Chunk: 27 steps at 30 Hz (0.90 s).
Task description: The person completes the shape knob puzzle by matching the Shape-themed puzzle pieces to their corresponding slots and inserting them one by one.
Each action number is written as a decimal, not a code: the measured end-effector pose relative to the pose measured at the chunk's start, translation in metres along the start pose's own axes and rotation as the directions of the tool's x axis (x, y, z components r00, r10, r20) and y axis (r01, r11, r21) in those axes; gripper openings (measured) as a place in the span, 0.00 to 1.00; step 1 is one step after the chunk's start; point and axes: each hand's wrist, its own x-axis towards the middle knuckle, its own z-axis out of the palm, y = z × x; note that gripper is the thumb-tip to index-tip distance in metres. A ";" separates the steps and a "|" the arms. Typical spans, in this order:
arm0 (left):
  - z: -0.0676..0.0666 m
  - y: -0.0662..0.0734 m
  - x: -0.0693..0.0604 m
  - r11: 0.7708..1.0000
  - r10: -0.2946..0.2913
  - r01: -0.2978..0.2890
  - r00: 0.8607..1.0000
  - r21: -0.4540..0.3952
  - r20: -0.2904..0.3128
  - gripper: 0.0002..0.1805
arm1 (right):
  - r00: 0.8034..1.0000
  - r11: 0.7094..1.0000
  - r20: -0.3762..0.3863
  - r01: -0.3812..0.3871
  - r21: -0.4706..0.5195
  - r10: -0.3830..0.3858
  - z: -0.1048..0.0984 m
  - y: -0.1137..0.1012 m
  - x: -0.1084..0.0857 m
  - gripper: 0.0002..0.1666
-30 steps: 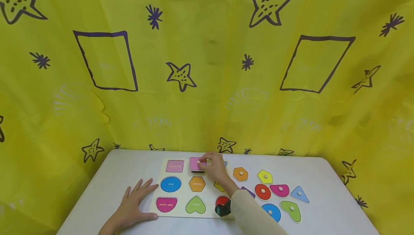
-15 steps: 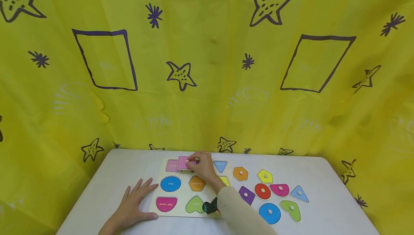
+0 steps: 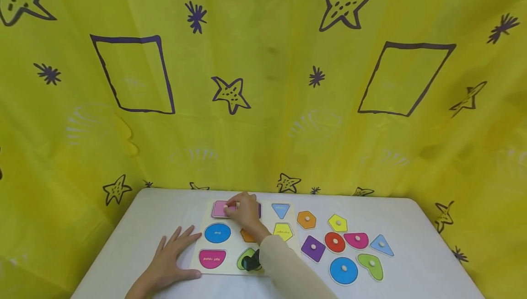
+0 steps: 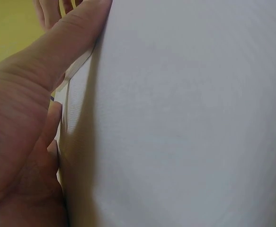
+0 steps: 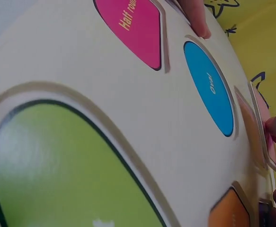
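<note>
My right hand (image 3: 245, 212) pinches the small knob of a pink rectangle puzzle piece (image 3: 218, 209). It holds the piece over the pink rectangle recess at the far left corner of the white puzzle board (image 3: 231, 262). In the right wrist view the piece (image 5: 262, 101) stands slightly raised and tilted above its recess. My left hand (image 3: 169, 258) lies with spread fingers at the board's left edge; its thumb (image 4: 48, 56) stretches along the near side in the left wrist view. Printed recesses include the blue oval (image 3: 217, 233) and pink half round (image 3: 212, 258). My right forearm hides part of the board.
Right of the board lie several loose knobbed pieces: an orange hexagon (image 3: 306, 220), purple piece (image 3: 313, 248), red circle (image 3: 335, 242), blue oval piece (image 3: 343, 270), green heart (image 3: 371, 266) and others. A yellow patterned curtain (image 3: 263, 143) hangs behind the white table (image 3: 136, 230).
My right hand has carried the pink rectangle piece leftward from the board's far middle to its far left corner, lowering it over the recess. My left hand has stayed in place.
</note>
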 end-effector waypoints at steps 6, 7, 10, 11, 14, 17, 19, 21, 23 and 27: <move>0.000 0.000 0.000 1.000 0.020 -0.020 1.000 -0.003 -0.003 0.55 | 1.000 0.999 -0.011 -0.025 -0.032 0.024 0.009 -0.002 0.001 0.05; 0.000 0.000 0.000 1.000 0.024 -0.024 1.000 -0.001 -0.003 0.55 | 1.000 0.999 -0.011 -0.024 -0.035 0.024 0.010 -0.001 0.001 0.05; 0.000 -0.001 -0.001 1.000 0.023 -0.023 1.000 0.005 -0.002 0.55 | 1.000 0.998 -0.007 -0.027 -0.051 0.026 0.012 -0.002 0.001 0.05; 0.000 -0.002 -0.001 1.000 0.024 -0.024 1.000 0.006 -0.002 0.55 | 1.000 0.998 -0.007 -0.025 -0.055 0.024 0.013 -0.002 0.001 0.05; 0.000 -0.002 -0.001 1.000 0.018 -0.018 1.000 0.000 0.002 0.55 | 1.000 0.997 -0.008 -0.012 -0.073 0.012 0.013 -0.003 0.001 0.06; 0.000 -0.001 -0.001 1.000 0.019 -0.019 1.000 -0.006 0.003 0.55 | 1.000 0.995 -0.013 0.001 -0.095 -0.002 0.014 -0.003 0.001 0.06; 0.001 -0.001 -0.001 1.000 0.019 -0.019 1.000 -0.007 0.004 0.55 | 1.000 0.994 -0.018 -0.002 -0.107 0.001 0.014 -0.003 0.001 0.06; 0.001 -0.001 -0.001 1.000 0.021 -0.021 1.000 -0.001 0.004 0.55 | 1.000 0.993 -0.024 -0.005 -0.115 0.003 0.015 -0.004 0.001 0.06; 0.000 0.000 -0.001 1.000 0.024 -0.024 1.000 0.002 0.000 0.55 | 1.000 0.993 -0.026 -0.009 -0.119 0.006 0.015 -0.004 0.001 0.07; -0.002 0.000 -0.002 1.000 0.029 -0.029 1.000 -0.002 -0.003 0.55 | 1.000 0.991 -0.022 -0.012 -0.135 0.009 0.016 -0.004 0.001 0.07</move>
